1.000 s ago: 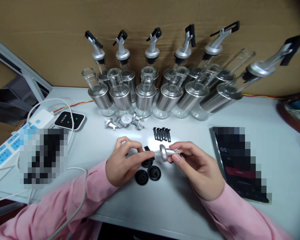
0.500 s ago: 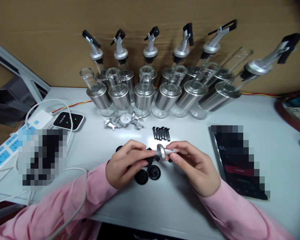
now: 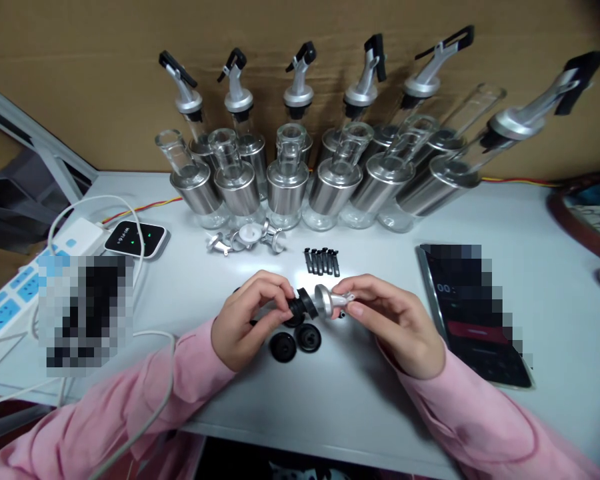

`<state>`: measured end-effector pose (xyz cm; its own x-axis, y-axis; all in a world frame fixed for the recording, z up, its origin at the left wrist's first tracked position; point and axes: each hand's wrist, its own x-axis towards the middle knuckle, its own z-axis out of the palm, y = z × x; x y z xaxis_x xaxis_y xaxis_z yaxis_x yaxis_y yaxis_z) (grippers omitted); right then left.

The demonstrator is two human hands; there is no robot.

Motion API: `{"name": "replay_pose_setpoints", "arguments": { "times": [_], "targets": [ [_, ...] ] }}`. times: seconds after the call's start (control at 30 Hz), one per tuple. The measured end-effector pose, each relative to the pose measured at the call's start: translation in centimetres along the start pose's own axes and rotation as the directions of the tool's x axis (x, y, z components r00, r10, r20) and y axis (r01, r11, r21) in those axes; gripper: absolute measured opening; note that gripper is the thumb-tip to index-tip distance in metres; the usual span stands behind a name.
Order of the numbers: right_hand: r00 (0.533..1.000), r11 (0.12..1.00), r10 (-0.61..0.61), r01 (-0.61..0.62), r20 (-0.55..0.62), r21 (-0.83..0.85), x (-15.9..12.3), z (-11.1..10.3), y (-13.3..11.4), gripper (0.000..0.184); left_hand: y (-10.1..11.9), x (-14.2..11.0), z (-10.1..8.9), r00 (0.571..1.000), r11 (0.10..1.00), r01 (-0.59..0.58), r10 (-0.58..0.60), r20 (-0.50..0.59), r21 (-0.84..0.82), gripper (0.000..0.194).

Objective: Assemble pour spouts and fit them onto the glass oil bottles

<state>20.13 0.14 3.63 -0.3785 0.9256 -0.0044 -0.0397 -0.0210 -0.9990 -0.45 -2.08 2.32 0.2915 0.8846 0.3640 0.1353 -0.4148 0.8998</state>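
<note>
My left hand (image 3: 250,319) pinches a black rubber stopper (image 3: 301,305) just above the white table. My right hand (image 3: 395,320) pinches a silver pour spout (image 3: 327,300) by its narrow end, its wide end facing the stopper and almost touching it. Two more black stoppers (image 3: 295,341) lie on the table right below my hands. A row of small black clips (image 3: 322,261) lies just behind them.
Several glass and steel bottles (image 3: 286,187) stand at the back, some with spouts fitted. Loose silver spout parts (image 3: 245,238) lie before them. A blurred dark device (image 3: 473,313) lies to the right, a power strip (image 3: 10,300) and cables to the left.
My left hand has taken up a black stopper and brought it to the wide end of the silver spout. Both hands stayed near the table's middle.
</note>
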Motion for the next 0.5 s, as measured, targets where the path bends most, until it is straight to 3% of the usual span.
{"name": "replay_pose_setpoints", "arguments": {
  "times": [0.17,0.3,0.4,0.5],
  "targets": [
    [0.999,0.999,0.042,-0.043,0.02,0.03,0.17,-0.18,-0.08,0.018,0.42,0.35,0.08,1.0,0.996,0.016,-0.016,0.002,-0.088,0.011],
    [0.999,0.999,0.046,-0.046,0.028,-0.017,0.22,-0.13,-0.07,0.022,0.3,0.29,0.02,1.0,0.999,0.001,0.0,0.031,-0.045,0.011],
    [0.998,0.997,0.048,-0.046,0.028,-0.058,0.18,0.08,-0.01,0.023,0.17,0.22,0.01,0.999,0.993,0.038,-0.037,0.006,-0.109,0.009],
    [0.999,0.998,0.041,-0.039,0.034,-0.052,0.06,0.34,-0.09,0.022,0.25,0.16,-0.09,0.995,0.981,0.099,-0.092,0.046,-0.168,0.022]
  ]
}}
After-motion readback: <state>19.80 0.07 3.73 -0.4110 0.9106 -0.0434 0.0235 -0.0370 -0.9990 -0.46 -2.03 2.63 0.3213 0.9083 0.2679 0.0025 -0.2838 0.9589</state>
